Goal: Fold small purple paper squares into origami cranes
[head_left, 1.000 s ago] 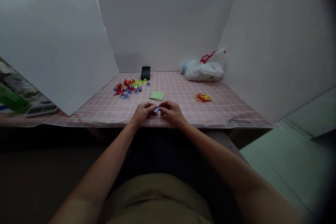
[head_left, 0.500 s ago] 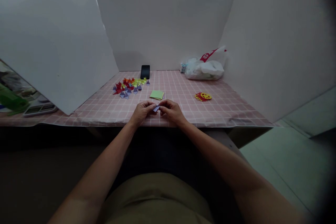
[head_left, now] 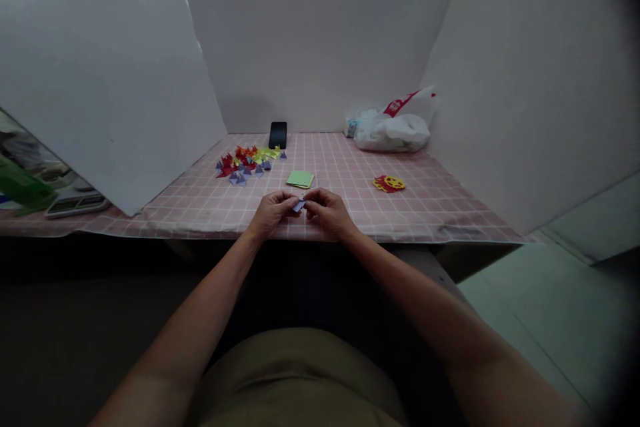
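two hands [head_left: 300, 212], one purple paper [head_left: 299, 205]

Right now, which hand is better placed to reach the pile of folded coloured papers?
Probably left: both hands pinch the small purple paper piece, but the left hand is nearer the pile of folded coloured papers; the right hand would cross over.

pad [head_left: 300, 179] = landmark | left-behind pad: heap of folded shapes [head_left: 247, 163] blocks | behind pad: clear lane to phone [head_left: 277, 135] | right of pad: bare counter [head_left: 345, 170] up to cutout [head_left: 389, 183] | far right-behind: bag [head_left: 393, 132] | near side: left hand [head_left: 270, 212], right hand [head_left: 327, 210] pinching paper [head_left: 299, 205] | boards [head_left: 320, 47] wall left, back, right of pad
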Available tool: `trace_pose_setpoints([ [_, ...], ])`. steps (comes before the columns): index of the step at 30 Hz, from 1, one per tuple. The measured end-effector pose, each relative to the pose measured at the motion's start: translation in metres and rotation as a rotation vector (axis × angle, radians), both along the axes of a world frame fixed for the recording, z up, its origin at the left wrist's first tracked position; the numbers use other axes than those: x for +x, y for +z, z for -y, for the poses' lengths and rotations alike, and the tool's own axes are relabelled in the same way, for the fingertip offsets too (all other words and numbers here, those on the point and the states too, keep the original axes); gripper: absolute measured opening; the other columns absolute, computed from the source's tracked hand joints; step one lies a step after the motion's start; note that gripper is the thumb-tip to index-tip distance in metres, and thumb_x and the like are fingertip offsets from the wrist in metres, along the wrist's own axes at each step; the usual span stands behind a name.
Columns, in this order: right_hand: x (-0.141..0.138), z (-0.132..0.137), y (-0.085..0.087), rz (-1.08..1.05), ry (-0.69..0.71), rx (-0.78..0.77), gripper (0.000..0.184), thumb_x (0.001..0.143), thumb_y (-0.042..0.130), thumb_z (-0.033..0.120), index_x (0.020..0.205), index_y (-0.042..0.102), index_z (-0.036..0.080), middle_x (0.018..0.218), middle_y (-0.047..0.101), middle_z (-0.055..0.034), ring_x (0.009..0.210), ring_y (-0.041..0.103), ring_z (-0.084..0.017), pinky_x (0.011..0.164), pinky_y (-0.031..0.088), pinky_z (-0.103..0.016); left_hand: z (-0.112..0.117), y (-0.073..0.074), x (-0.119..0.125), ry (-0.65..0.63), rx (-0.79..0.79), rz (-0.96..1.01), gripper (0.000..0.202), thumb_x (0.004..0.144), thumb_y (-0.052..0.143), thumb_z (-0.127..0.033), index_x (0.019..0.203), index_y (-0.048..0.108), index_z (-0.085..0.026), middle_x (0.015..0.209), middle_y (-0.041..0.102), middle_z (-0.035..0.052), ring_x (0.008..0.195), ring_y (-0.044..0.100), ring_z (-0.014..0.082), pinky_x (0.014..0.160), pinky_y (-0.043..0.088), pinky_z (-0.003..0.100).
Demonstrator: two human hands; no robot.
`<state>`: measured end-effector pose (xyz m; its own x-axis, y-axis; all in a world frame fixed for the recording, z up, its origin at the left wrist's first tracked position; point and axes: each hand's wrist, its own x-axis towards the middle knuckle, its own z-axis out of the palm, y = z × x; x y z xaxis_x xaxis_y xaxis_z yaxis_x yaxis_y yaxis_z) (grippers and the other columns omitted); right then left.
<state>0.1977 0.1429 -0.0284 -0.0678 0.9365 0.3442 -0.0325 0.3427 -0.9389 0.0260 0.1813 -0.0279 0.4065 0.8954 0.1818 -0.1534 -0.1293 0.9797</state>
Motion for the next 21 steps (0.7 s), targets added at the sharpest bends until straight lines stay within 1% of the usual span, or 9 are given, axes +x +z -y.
trace_pose_setpoints([
  [6, -0.0004, 0.0007, 0.0017, -0.021, -0.002, -0.031, 0.014, 0.081, 0.062, 0.032, 0.087, 0.061, 0.019, 0.069, 0.060, 0.0021, 0.055, 0.056, -0.010, 0.055, 0.047, -0.025, 0.0002, -0.0002, 0.0010, 0.009, 0.015, 0.003, 0.017, 0.076, 0.074, -0.032, 0.081, 0.070, -0.016, 0.072, 0.068, -0.0004, 0.063, 0.064, 0.0105, 0.064, 0.054, 0.025],
  [10, 0.0005, 0.0000, 0.0014, 0.004, -0.003, -0.014, 0.015, 0.080, 0.063, 0.033, 0.084, 0.060, 0.019, 0.071, 0.060, 0.0015, 0.054, 0.055, -0.011, 0.053, 0.045, -0.026, 0.0006, -0.0001, 0.0019, 0.011, 0.027, -0.006, 0.018, 0.076, 0.074, -0.032, 0.082, 0.069, -0.015, 0.073, 0.068, 0.0005, 0.064, 0.064, 0.0113, 0.064, 0.054, 0.026],
  [14, 0.0018, -0.0009, 0.0013, 0.048, -0.007, 0.005, 0.013, 0.077, 0.064, 0.030, 0.081, 0.060, 0.019, 0.072, 0.060, 0.0007, 0.055, 0.055, -0.011, 0.054, 0.046, -0.027, 0.0011, 0.0001, 0.0023, 0.009, 0.043, -0.023, 0.019, 0.076, 0.074, -0.032, 0.082, 0.068, -0.015, 0.073, 0.069, 0.0012, 0.064, 0.064, 0.0117, 0.064, 0.054, 0.026],
  [21, 0.0001, 0.0002, 0.0021, 0.086, -0.033, 0.014, 0.008, 0.075, 0.060, 0.025, 0.080, 0.059, 0.019, 0.072, 0.060, 0.0015, 0.056, 0.054, -0.011, 0.055, 0.046, -0.026, 0.0013, 0.0002, 0.0028, 0.011, 0.072, -0.047, 0.022, 0.075, 0.074, -0.033, 0.082, 0.067, -0.014, 0.073, 0.068, 0.0009, 0.064, 0.064, 0.0121, 0.063, 0.054, 0.026],
])
